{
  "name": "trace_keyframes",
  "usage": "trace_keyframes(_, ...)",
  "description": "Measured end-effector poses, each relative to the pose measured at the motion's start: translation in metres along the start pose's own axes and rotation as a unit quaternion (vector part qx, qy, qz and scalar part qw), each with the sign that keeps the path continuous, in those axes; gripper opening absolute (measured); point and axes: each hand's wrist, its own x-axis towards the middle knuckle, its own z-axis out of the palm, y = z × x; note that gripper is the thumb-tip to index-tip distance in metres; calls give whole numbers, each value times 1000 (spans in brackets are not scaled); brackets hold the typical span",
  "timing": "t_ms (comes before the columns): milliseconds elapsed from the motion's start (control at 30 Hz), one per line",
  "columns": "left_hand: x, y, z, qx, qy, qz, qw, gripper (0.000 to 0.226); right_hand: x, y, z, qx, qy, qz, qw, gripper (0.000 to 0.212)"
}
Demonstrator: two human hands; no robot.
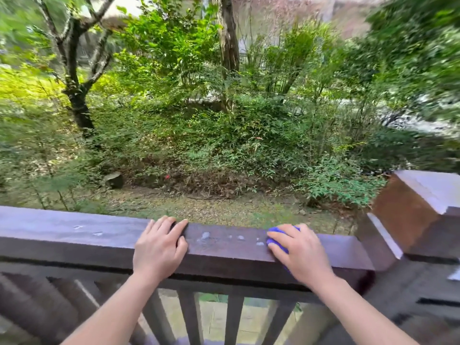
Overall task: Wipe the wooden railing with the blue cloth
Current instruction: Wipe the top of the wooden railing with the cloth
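A dark brown wooden railing [74, 235] runs across the lower part of the head view. Pale spots mark its top between my hands. My left hand [159, 247] lies flat on the rail top, fingers spread over the far edge, holding nothing. My right hand [298, 252] presses the blue cloth [276, 236] onto the rail top to the right of the spots. Most of the cloth is hidden under my palm; only its bunched left part shows.
A thick square wooden post [418, 210] ends the rail at the right. Vertical balusters [189, 317] stand below the rail. Beyond the rail lie bare ground, bushes [224, 135] and a dark tree trunk [77, 100].
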Motion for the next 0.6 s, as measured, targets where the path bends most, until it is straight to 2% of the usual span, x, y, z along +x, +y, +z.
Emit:
trace_keyframes(100,0,-1,1,-14,10,3,1000,52,20,7,-8,-19,-9,120,993,18)
trace_keyframes(133,0,-1,2,-17,13,2,1000,52,19,0,-6,-17,4,132,991,17)
trace_keyframes(167,-1,0,4,-20,17,2,1000,52,16,-11,-2,-15,15,118,993,17)
trace_keyframes(300,-2,-2,11,-32,50,4,998,52,-6,-41,7,4,-8,-31,999,21)
trace_keyframes(367,-2,-2,12,-32,61,9,998,52,11,-29,1,-8,-15,0,1000,20)
trace_keyframes(467,-3,-1,12,-34,76,14,996,52,30,-28,0,-34,0,125,992,18)
trace_keyframes(533,-3,-2,14,-35,82,15,996,51,23,-49,11,-42,20,97,994,17)
trace_keyframes(600,-3,-4,16,-37,87,17,995,50,6,-66,19,-31,7,-2,999,20)
